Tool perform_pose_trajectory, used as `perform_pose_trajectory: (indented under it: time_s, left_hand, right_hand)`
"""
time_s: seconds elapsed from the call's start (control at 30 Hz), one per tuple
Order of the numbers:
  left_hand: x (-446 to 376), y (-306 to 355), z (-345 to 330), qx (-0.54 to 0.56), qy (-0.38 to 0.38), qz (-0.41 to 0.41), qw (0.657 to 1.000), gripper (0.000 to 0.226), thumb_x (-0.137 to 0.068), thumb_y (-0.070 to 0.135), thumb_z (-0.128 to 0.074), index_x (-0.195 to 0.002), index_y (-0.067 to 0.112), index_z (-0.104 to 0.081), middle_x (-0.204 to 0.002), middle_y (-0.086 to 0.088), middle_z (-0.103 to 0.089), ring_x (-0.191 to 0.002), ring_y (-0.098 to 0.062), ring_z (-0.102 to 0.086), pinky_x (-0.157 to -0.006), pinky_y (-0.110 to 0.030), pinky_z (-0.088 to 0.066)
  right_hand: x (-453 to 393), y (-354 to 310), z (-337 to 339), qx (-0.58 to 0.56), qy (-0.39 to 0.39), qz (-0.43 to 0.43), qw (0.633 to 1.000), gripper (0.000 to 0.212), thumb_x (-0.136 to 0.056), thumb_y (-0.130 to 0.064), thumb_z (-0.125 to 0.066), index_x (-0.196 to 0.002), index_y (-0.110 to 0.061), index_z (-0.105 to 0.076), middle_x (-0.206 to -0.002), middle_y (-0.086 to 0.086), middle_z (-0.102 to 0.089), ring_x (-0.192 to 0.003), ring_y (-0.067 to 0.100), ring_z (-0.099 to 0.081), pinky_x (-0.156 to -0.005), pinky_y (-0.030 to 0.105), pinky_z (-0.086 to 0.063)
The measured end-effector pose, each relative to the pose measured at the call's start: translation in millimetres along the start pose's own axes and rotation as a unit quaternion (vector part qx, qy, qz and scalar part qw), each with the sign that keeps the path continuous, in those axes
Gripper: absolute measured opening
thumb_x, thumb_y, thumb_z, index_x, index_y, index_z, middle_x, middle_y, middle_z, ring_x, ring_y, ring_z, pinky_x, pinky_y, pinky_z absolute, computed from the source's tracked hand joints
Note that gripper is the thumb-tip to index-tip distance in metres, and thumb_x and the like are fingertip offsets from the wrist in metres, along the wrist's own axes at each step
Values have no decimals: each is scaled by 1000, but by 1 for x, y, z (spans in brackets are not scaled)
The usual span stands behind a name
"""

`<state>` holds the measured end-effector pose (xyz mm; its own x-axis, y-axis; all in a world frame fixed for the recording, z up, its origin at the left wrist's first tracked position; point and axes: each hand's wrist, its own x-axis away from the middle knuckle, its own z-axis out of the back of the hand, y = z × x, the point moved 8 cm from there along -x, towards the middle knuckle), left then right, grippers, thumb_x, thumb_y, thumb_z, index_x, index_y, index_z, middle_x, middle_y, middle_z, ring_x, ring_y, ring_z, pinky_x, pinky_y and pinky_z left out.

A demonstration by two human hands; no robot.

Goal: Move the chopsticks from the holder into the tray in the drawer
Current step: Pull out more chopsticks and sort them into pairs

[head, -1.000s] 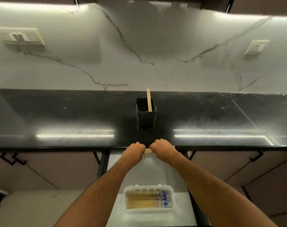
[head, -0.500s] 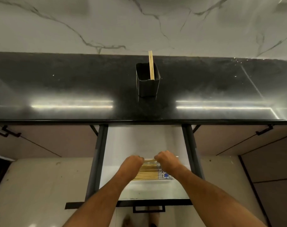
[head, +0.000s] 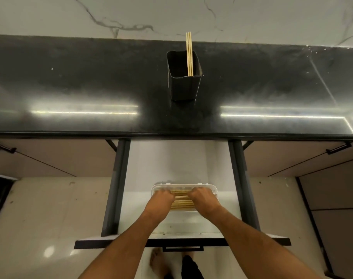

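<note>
A black square holder (head: pixel 184 81) stands on the dark counter with a few wooden chopsticks (head: pixel 189 55) upright in it. Below, the drawer is pulled out, and a white plastic tray (head: pixel 184 186) lies in it with several chopsticks (head: pixel 181 205) laid flat. My left hand (head: pixel 162 200) and my right hand (head: pixel 202 199) are both down in the tray, fists closed on the two ends of a chopstick bundle (head: pixel 181 196), which shows only between the knuckles.
The black counter (head: pixel 91 87) runs the full width, with a marble wall behind. The drawer has dark side rails (head: pixel 116 186) and a front panel with a handle (head: pixel 182 248). Closed cabinet fronts flank it. My feet show on the floor below.
Both hands carried the bundle from the counter's front edge down into the tray. The camera tilted downward, so the drawer now fills the lower view.
</note>
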<state>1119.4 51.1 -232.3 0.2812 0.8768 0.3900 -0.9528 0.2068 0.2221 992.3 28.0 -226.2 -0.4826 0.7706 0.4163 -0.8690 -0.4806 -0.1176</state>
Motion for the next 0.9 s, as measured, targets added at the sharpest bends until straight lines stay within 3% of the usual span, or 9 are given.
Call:
perform_pose_trajectory:
  time_s: [0.37,0.63,0.8,0.9]
  left_hand:
    - [-6,-5,-8,11,12,46,999,31,-93,5,-65,-123,12,-70,-126,-10,-67,-111,-24,-67,-100,-33,-54]
    - [-2,-7,-4,39,69,46,996,49,-91,13,-72,-138,14,-58,-144,-6,-56,-126,-21,-57,-109,-32,-45]
    - [2,-11,-9,89,80,60,991,31,-97,8,-60,-128,11,-61,-132,-9,-61,-116,-22,-59,-101,-33,-49]
    - [0,-8,-9,94,69,65,991,31,-99,21,-61,-129,14,-64,-134,-6,-62,-117,-20,-61,-102,-31,-50]
  right_hand:
    - [0,1,-15,-21,26,-18,999,32,-89,-2,-63,-119,-11,-69,-119,11,-68,-106,29,-66,-92,40,-54]
    - [9,15,-7,-25,55,-27,998,34,-89,-33,-75,-119,-18,-71,-113,5,-72,-95,19,-70,-92,31,-56]
    - [10,17,-9,-33,46,-37,998,42,-89,-34,-75,-126,-16,-69,-118,6,-71,-102,21,-70,-97,33,-55]
    - [10,16,-11,-39,41,-39,998,44,-89,-36,-74,-128,-16,-67,-120,6,-71,-103,22,-70,-98,34,-55]
